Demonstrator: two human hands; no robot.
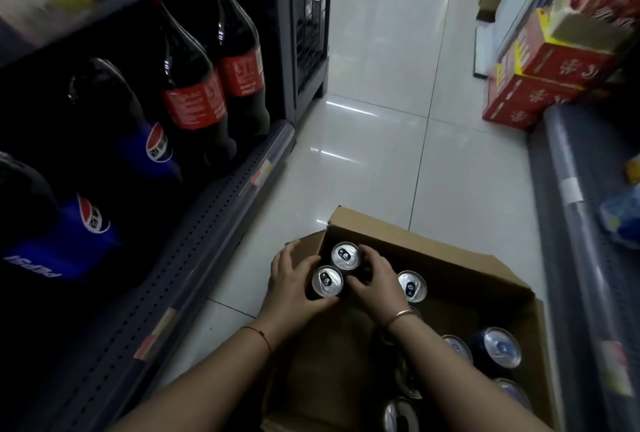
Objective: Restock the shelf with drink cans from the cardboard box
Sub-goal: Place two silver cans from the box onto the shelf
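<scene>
Left grip (294, 284) is clamped round the near can (327, 281). Right grip (377, 279) curls round the far can (345, 256) touching it, both inside the cardboard box (450, 258). The shelf (194, 241) lies to the left.

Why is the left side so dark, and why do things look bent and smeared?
Head view: the cola bottles sit in deep shelf shadow, while the floor glares with light streaks; the wide lens curves the shelf edge; the red cartons are blurred; the cans look sharp.

Arms stretched forward and down, the left grip (294, 279) and right grip (375, 281) face each other, fingers (370, 254) curled inward.
</scene>
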